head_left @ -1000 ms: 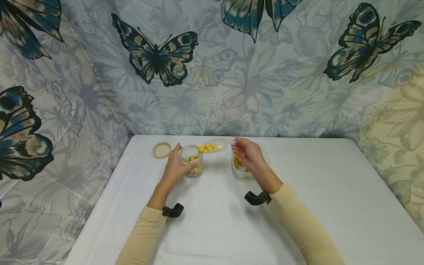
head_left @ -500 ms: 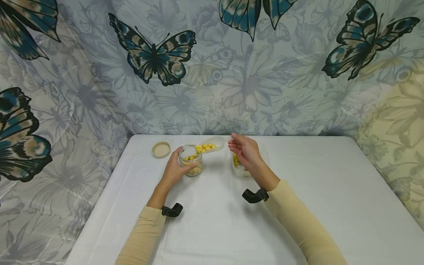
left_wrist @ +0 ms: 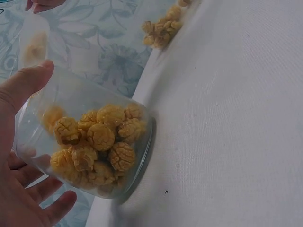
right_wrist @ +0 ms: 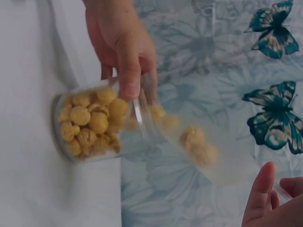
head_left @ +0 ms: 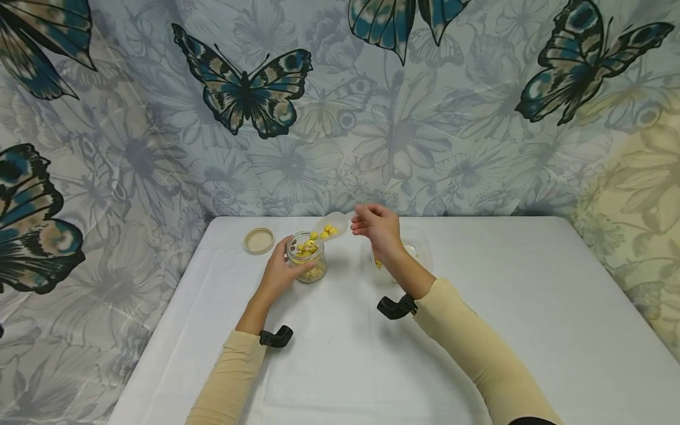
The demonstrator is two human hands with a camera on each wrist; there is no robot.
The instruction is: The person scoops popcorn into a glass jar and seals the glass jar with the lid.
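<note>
A clear glass jar (head_left: 319, 260) stands on the white table, partly filled with round caramel popcorn (left_wrist: 99, 137). My left hand (head_left: 280, 268) grips the jar near its top, thumb on the near side and fingers round the far side. Above the table, my right hand (head_left: 379, 229) pinches the thin handle of a translucent scoop (right_wrist: 227, 163). The scoop slopes down to the jar, its lip at the mouth. Some popcorn pieces (head_left: 329, 231) lie in the scoop, and others are at the jar's opening.
A round jar lid (head_left: 258, 241) lies on the table left of the jar. Under my right forearm, partly hidden, stands a clear plastic container (head_left: 423, 251) with more popcorn. A butterfly-print cloth (head_left: 297, 171) hangs behind the table's back edge.
My right hand has moved left and up, tipping the scoop more steeply. Popcorn has slid from the scoop into the jar, leaving fewer pieces in it. My left hand stays on the jar.
</note>
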